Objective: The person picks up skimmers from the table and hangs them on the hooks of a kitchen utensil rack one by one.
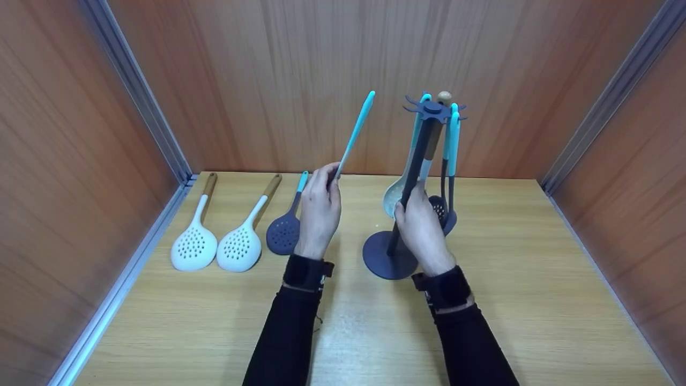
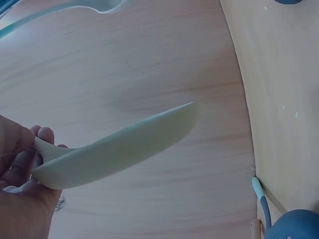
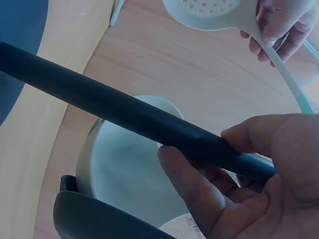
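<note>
My left hand [image 1: 320, 212] holds a pale slotted skimmer [image 1: 356, 131] by its neck, with the turquoise handle pointing up and away. In the right wrist view the holes in its head show; the left wrist view gives the head side-on. Right of it, my right hand [image 1: 423, 230] grips the dark pole of a utensil stand [image 1: 390, 257], fingers and thumb around it. From the stand's hooked top [image 1: 433, 110] hang several utensils, among them a pale ladle [image 1: 395, 195] and dark ones with turquoise handles [image 1: 454, 139]. My right hand partly hides them.
Left on the table lie two white slotted skimmers [image 1: 194, 247] [image 1: 239, 247] with wooden handles. Beside them is a dark slotted skimmer [image 1: 282, 234] with a turquoise handle, partly behind my left hand. Wooden panels [image 1: 300, 80] enclose the table at the back and sides.
</note>
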### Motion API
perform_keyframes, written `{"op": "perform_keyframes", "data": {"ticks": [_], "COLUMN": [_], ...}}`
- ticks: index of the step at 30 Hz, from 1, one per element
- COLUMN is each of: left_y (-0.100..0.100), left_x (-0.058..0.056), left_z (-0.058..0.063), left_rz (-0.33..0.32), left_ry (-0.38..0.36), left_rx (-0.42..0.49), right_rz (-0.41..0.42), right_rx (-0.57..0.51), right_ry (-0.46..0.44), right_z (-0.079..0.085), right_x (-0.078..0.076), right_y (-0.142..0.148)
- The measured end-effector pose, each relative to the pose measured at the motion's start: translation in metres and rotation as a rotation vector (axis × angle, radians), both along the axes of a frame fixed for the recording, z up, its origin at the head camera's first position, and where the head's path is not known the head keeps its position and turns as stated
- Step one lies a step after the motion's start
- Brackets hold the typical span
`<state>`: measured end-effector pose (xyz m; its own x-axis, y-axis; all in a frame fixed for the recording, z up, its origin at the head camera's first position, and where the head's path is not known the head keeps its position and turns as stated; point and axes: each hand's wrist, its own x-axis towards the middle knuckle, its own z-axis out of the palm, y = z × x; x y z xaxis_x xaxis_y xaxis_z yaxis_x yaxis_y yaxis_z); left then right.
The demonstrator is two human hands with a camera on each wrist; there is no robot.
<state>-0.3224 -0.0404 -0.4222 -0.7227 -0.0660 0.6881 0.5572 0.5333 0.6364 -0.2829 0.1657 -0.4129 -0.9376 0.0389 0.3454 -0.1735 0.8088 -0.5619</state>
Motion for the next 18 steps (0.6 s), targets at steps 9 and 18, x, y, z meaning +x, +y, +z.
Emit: {"op": "perform_keyframes", "data": {"ticks": [9,18], "left_y": [0.004,0.009], "left_x": [0.005,0.010], "left_z": [0.007,0.013], "left_rz": [-0.017,-0.024], "left_ry": [0.027,0.019], "left_rx": [0.014,-0.005], "right_rz": [0.026,0.030], "right_rx": [0.002,0.029], "right_ry": [0.008,0.040], "right_z": [0.001,0.002], "right_x": [0.003,0.005], "right_y": [0.002,0.003]}}
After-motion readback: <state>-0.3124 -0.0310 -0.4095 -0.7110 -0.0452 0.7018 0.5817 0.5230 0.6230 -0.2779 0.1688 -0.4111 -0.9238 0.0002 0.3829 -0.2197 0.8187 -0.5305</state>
